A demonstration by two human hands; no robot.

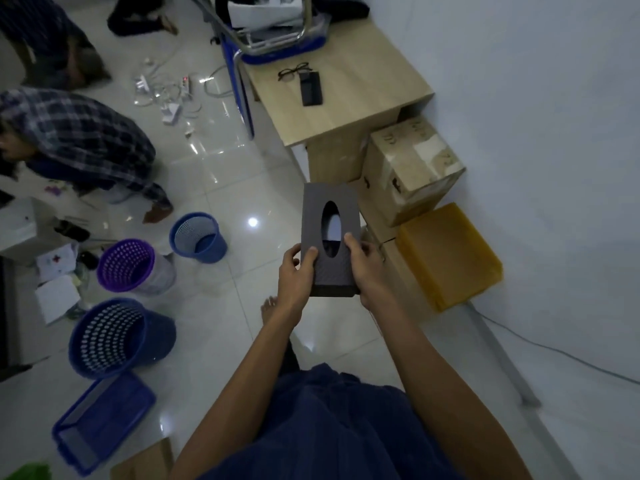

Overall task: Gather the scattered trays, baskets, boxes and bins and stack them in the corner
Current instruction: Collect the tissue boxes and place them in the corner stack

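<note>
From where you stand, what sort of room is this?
Probably a small office or workroom, mid tidy-up. A wooden desk with eyeglasses stands by the wall, cardboard boxes sit beside it, and mesh wastebaskets are scattered over the tiled floor.

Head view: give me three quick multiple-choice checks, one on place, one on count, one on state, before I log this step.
1. Where is the yellow rectangular box?
A. on the wooden desk
B. on the brown cardboard boxes by the wall
C. inside a bin

2. How many round perforated plastic bins stand on the floor?
A. one
B. three
C. five

3. How is the dark grey tissue box with the oval slot held?
A. by both hands
B. by one hand
C. lying on the floor

Answers: 1 B, the yellow rectangular box rests on cardboard boxes by the wall. 2 B, two blue bins and one purple bin. 3 A, the left hand and right hand grip the dark grey tissue box.
</note>
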